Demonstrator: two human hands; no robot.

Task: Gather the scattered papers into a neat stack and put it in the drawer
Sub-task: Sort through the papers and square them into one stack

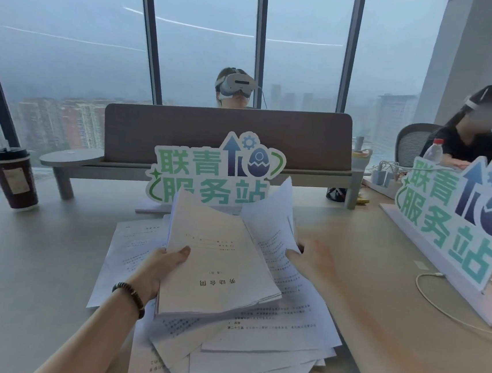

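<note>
From the head camera, your left hand [157, 271] grips a thick bundle of white printed paper sheets [216, 267] by its left edge, thumb curled over the top page and the other fingers hidden beneath. The bundle's long axis runs away from you, tilted slightly right. Your right hand [311, 260] pinches a few raised, curling white sheets [271, 219], which rise beyond its fingertips and touch the bundle's right side. The remaining loose white printed pages [257, 340] lie fanned on the pale grey-beige desk [20, 270], below and nearer you than both sets of fingers. I judge the right hand better placed to fold its sheets leftward onto the bundle. No drawer is in view.
</note>
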